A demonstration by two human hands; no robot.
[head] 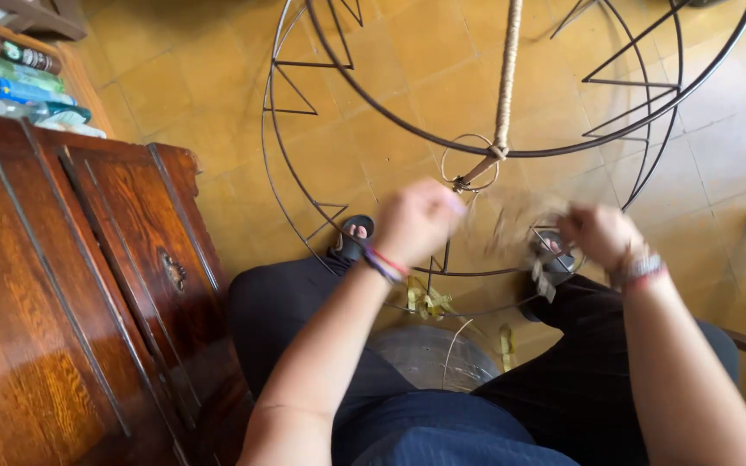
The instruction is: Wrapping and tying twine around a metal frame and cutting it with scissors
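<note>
Closest to us we see our own lap, dark trousers (304, 319) and a blue garment's hem (442, 431), with our two forearms reaching forward from it. Between our knees stands a round, greyish, translucent container (429, 354) on the floor, with a few pale straw-coloured scraps (429, 302) lying just beyond its rim. Our left hand (416, 220), with coloured bands at the wrist, is curled into a loose fist, and a blurred pale strand (511, 220) runs from it toward our right hand (597, 233), which wears a beaded bracelet and is also closed; motion blur keeps us from telling just how the fingers pinch the strand, but both hands appear closed on it. The strand looks thin, flat and straw-like, its middle smeared into a tan haze. Just behind our hands hangs a large dark wire frame (511, 154), made of round hoops joined by zigzag struts, tilted toward us so that its lower rim passes near our sandalled feet (356, 237). A small wire ring (468, 161) sits where a rod wrapped in pale fibre (508, 69) meets the hoop and rises out of view. To our left stands a dark polished wooden cabinet (88, 285), with bottles (10, 78) lying beyond it. Yellow floor tiles (200, 86) spread under everything.
</note>
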